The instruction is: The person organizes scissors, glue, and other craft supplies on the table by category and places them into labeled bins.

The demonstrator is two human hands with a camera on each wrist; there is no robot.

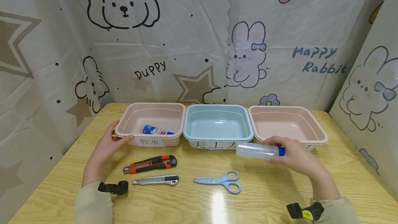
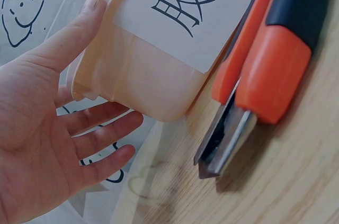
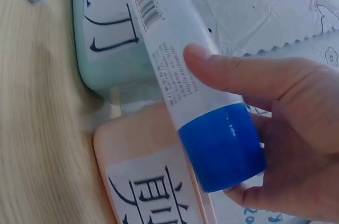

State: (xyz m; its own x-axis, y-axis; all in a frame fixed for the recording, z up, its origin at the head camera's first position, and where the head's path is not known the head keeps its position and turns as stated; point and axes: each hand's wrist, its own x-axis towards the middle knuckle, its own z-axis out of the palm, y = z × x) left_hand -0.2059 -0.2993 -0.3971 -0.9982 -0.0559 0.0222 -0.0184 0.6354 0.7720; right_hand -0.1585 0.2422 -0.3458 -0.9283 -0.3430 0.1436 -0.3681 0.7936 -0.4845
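Observation:
My right hand (image 1: pixel 293 153) holds a clear glue bottle (image 1: pixel 257 150) with a blue cap, thumb on one side and fingers behind. It hangs level in front of the right pink bin (image 1: pixel 323 137) and the blue bin (image 1: pixel 217 136). In the right wrist view, a barcode and small print show on the bottle (image 3: pixel 169 49). My left hand (image 1: pixel 107 144) grips the front left corner of the left pink bin (image 1: pixel 124 120), its thumb along the rim, other fingers at the outer side. A blue tube (image 1: pixel 155 130) lies inside that bin.
On the wood table lie an orange and black utility knife (image 1: pixel 150 164), a silver utility knife (image 1: pixel 156 179) and light blue scissors (image 1: pixel 219 181). The bins stand in a row, with paper labels (image 1: pixel 150 142) on their fronts. A printed cloth (image 1: pixel 192 44) hangs behind them.

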